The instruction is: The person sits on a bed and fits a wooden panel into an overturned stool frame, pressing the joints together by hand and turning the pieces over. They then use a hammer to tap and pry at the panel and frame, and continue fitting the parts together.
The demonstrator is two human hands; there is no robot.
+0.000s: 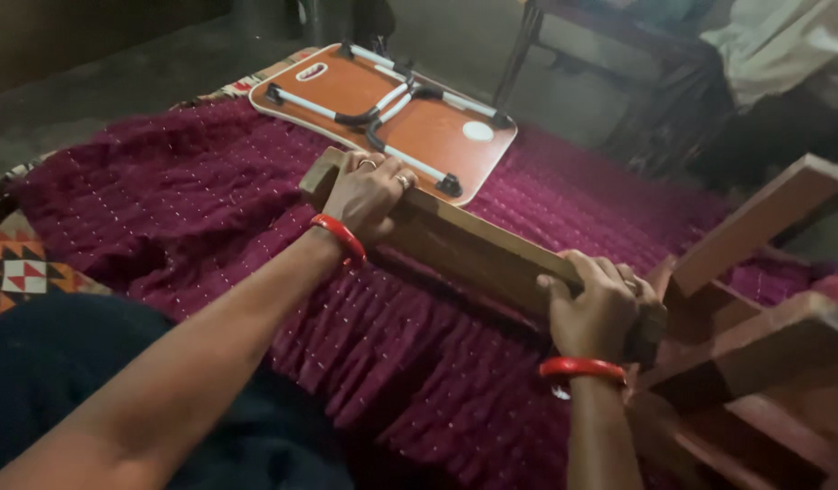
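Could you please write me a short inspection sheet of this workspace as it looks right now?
Surface: maroon cloth with small pale stitches, spread over a patterned mat.
Job's things: long wooden bar lying across the cloth, joined to a wooden frame at the right.
Clutter: orange folding lap table, upside down, legs folded.
Grippers: left hand grips the bar's far end; right hand grips it near the frame; red bangles on both wrists.
Cables: nothing seen.
Surroundings: dim floor, dark furniture behind.
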